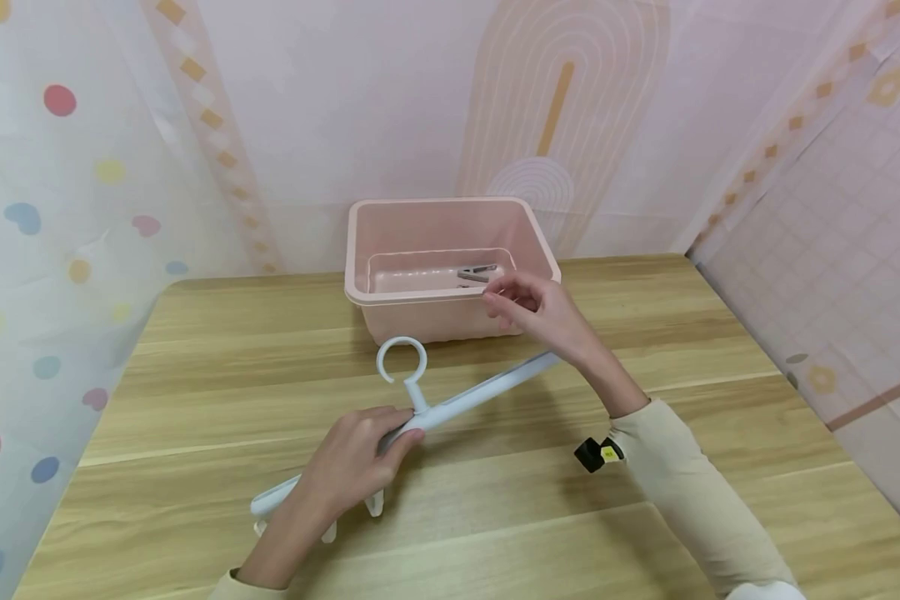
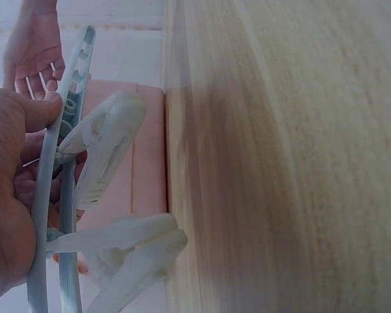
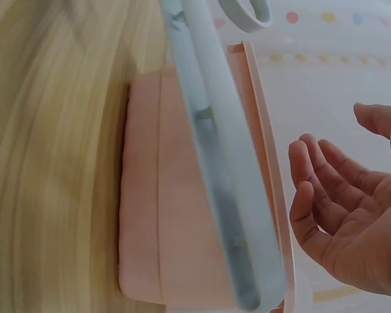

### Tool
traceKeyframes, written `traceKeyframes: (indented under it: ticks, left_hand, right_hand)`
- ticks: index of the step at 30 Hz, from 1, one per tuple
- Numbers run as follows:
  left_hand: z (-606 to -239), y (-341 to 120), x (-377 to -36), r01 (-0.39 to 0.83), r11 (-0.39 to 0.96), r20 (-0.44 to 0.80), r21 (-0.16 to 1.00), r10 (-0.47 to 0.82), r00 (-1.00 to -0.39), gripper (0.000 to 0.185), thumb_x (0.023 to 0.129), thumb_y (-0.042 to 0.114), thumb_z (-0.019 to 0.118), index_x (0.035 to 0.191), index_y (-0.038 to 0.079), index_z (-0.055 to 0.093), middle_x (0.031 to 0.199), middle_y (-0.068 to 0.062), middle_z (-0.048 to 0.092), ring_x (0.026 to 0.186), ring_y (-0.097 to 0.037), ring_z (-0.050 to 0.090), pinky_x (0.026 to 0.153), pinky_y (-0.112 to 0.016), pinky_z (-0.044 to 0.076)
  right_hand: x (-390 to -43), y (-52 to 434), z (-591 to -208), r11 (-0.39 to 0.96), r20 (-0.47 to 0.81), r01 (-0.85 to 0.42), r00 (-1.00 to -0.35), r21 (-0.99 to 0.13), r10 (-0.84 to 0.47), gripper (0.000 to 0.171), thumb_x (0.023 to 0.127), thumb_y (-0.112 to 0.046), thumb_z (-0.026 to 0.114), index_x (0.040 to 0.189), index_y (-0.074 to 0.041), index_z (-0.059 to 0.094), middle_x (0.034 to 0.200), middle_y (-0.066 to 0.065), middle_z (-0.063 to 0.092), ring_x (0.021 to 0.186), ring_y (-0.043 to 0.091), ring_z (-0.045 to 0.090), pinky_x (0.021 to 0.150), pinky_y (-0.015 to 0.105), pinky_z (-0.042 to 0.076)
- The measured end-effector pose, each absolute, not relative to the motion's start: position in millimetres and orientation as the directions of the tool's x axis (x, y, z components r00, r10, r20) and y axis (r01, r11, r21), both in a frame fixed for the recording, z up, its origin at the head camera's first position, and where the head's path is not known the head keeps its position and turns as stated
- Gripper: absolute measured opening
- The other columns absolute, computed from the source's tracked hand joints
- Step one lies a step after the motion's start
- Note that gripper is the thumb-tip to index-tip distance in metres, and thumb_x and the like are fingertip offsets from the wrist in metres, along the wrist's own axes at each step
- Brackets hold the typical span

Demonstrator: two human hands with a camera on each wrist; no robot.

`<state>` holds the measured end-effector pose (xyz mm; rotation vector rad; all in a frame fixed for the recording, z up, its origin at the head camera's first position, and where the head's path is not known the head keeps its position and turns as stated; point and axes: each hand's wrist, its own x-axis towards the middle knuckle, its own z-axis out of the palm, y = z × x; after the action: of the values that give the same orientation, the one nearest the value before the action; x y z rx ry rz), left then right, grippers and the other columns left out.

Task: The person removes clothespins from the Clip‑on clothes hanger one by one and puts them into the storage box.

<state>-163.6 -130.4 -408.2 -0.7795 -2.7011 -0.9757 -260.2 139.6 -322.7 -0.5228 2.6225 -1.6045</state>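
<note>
My left hand [image 1: 356, 462] grips a pale blue clothes hanger [image 1: 487, 388] near its middle, just below the round hook [image 1: 402, 340]. Under the bar hang white clips [image 2: 114, 147], seen closest in the left wrist view. My right hand [image 1: 536, 312] holds nothing; its fingers are loosely bent, by the near right rim of a pink plastic bin [image 1: 435, 317]. In the right wrist view the palm of that hand faces the camera, and the hanger passes in front of the bin. Inside the bin lie greyish clips [image 1: 477, 273], partly hidden by its near wall.
The bin stands at the back of a wooden table [image 1: 217, 400], close to a patterned cloth wall [image 1: 330, 100]. More patterned cloth borders the left and right sides. A black wrist camera [image 1: 591, 455] sticks out from my right sleeve.
</note>
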Motion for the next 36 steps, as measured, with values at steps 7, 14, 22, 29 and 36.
traceKeyframes:
  ticks: [7,14,22,29,36]
  left_hand:
    - [-407,-131,-163,0.528,0.649,0.320,0.548,0.420,-0.849,0.012,0.093,0.020,0.072,0.099,0.010,0.075,0.072,0.010,0.059,0.060,0.002,0.043,0.053,-0.015,0.040]
    - [-406,-133,-163,0.533,0.647,0.330,0.546,0.419,-0.846,0.009,0.093,0.019,0.072,0.095,0.010,0.075,0.071,0.009,0.059,0.059,0.002,0.043,0.052,-0.015,0.039]
    - [-404,-133,-165,0.531,0.656,0.323,0.536,0.422,-0.847,0.008,0.094,0.021,0.071,0.092,0.014,0.074,0.073,0.010,0.059,0.060,0.002,0.044,0.053,-0.015,0.040]
    - [-401,-132,-165,0.544,0.657,0.333,0.522,0.431,-0.839,0.008,0.093,0.021,0.072,0.092,0.014,0.075,0.071,0.011,0.057,0.060,0.002,0.043,0.054,-0.015,0.039]
    - [-397,-132,-165,0.563,0.656,0.337,0.502,0.451,-0.826,0.009,0.094,0.021,0.071,0.091,0.014,0.074,0.068,0.012,0.051,0.058,0.002,0.040,0.052,-0.015,0.037]
  right_hand:
    - [-250,146,-328,0.476,0.144,-0.292,-0.936,-0.829,-0.322,0.027,0.096,-0.033,0.067,0.113,-0.012,0.070,0.099,0.008,0.073,0.077,0.017,0.069,0.076,0.031,0.056]
    - [-239,152,-338,0.557,0.138,-0.348,-0.913,-0.754,-0.383,0.028,0.096,-0.035,0.066,0.115,-0.015,0.071,0.102,0.002,0.074,0.090,0.014,0.066,0.081,0.029,0.055]
    - [-227,152,-346,0.624,0.123,-0.387,-0.898,-0.679,-0.423,0.029,0.094,-0.039,0.069,0.113,-0.016,0.071,0.098,-0.003,0.072,0.092,0.011,0.066,0.086,0.037,0.056]
    - [-220,155,-349,0.640,0.160,-0.412,-0.896,-0.649,-0.415,0.029,0.091,-0.039,0.073,0.111,-0.018,0.072,0.096,-0.006,0.072,0.090,0.009,0.065,0.085,0.036,0.055]
    - [-210,156,-355,0.671,0.227,-0.509,-0.855,-0.539,-0.467,0.038,0.083,-0.044,0.080,0.111,-0.019,0.073,0.098,-0.007,0.075,0.088,0.004,0.068,0.084,0.031,0.055]
